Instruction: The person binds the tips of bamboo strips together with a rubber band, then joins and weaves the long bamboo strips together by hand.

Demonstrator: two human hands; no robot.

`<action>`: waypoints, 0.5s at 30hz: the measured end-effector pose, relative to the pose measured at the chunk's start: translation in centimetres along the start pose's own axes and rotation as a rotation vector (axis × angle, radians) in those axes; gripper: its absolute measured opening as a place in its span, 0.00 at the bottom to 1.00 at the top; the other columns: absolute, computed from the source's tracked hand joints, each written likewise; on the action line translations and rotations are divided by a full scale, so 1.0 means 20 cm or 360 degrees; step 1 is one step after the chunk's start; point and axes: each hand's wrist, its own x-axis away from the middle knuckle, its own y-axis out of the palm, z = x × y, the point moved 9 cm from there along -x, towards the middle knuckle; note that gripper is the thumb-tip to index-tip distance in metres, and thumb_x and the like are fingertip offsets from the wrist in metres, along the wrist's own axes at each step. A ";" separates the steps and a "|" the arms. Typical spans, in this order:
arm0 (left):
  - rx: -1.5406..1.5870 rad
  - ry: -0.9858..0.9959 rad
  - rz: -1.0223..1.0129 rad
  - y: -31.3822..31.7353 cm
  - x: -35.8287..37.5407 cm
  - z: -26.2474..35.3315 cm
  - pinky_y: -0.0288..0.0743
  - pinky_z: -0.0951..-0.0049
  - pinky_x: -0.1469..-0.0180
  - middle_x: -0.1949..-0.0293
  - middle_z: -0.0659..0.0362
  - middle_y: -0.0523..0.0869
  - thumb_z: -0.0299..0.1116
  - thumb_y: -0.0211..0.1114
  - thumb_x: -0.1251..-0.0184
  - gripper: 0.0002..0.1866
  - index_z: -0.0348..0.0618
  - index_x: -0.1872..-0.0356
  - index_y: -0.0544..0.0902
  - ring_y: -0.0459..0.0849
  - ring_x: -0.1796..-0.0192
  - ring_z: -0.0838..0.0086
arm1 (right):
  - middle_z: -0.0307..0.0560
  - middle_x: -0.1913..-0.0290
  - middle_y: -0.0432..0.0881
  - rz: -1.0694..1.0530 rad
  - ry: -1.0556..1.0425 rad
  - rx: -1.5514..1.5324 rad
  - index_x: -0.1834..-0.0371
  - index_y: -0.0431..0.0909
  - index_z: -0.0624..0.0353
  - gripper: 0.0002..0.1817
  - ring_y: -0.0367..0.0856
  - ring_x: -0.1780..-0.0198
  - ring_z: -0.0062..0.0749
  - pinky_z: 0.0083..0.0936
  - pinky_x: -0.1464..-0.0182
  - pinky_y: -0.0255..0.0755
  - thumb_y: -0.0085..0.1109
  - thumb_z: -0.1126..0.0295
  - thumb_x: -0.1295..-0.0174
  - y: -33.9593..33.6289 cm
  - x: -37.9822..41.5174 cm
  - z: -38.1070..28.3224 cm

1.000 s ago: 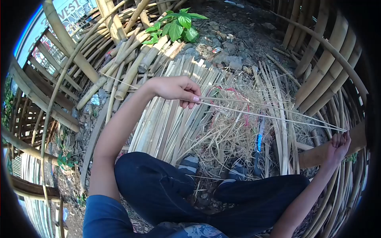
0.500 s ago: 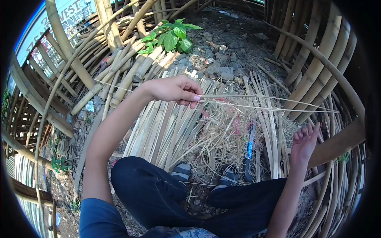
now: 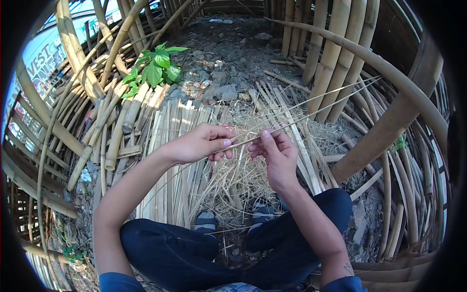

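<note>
Thin bamboo strips run between my hands and out to the upper right, spreading apart into two lines. My left hand is closed on them, thumb pressed against the curled fingers. Close beside it, my right hand pinches one strip between thumb and fingers. Under both hands lies a heap of pale shavings. To its left, split bamboo slats lie side by side on the ground.
Upright bamboo poles and a curved pole rise at the right. A thick pole slants there too. Piled bamboo and a green plant are at the left. Gravel covers the ground ahead.
My right hand has come from the right side to the strips beside my left hand and now pinches one. My left hand has moved lower and left in view; the camera view has shifted right.
</note>
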 end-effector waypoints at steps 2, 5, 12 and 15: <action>-0.0041 0.0009 -0.0019 0.02 0.00 -0.02 0.72 0.83 0.67 0.66 0.61 0.84 0.31 0.55 0.26 0.12 0.36 0.50 0.79 0.77 0.70 0.85 | 0.47 0.64 0.82 -0.0015 0.0022 0.0029 0.58 0.75 0.65 0.11 0.83 0.65 0.27 0.22 0.64 0.77 0.54 0.66 0.29 -0.02 0.01 0.01; -0.0050 0.0035 0.0053 0.01 -0.02 -0.02 0.73 0.81 0.69 0.66 0.58 0.85 0.29 0.58 0.28 0.11 0.34 0.51 0.79 0.82 0.69 0.81 | 0.48 0.64 0.82 -0.0053 0.0114 0.0109 0.56 0.75 0.66 0.11 0.83 0.65 0.27 0.23 0.63 0.77 0.53 0.66 0.29 -0.06 0.00 0.04; -0.0234 0.0190 0.0168 0.06 0.01 0.06 0.77 0.77 0.64 0.66 0.57 0.85 0.25 0.59 0.31 0.09 0.30 0.55 0.80 0.85 0.67 0.77 | 0.46 0.64 0.81 -0.0134 0.0105 -0.0003 0.54 0.75 0.66 0.12 0.83 0.65 0.25 0.22 0.62 0.77 0.54 0.66 0.29 -0.05 0.02 0.03; -0.0374 0.0222 0.0280 0.06 0.04 0.09 0.76 0.79 0.65 0.68 0.58 0.84 0.24 0.59 0.31 0.08 0.30 0.56 0.81 0.83 0.68 0.80 | 0.45 0.64 0.81 -0.0138 0.0118 0.0041 0.54 0.76 0.66 0.12 0.83 0.65 0.25 0.21 0.63 0.77 0.54 0.66 0.29 -0.06 0.02 0.05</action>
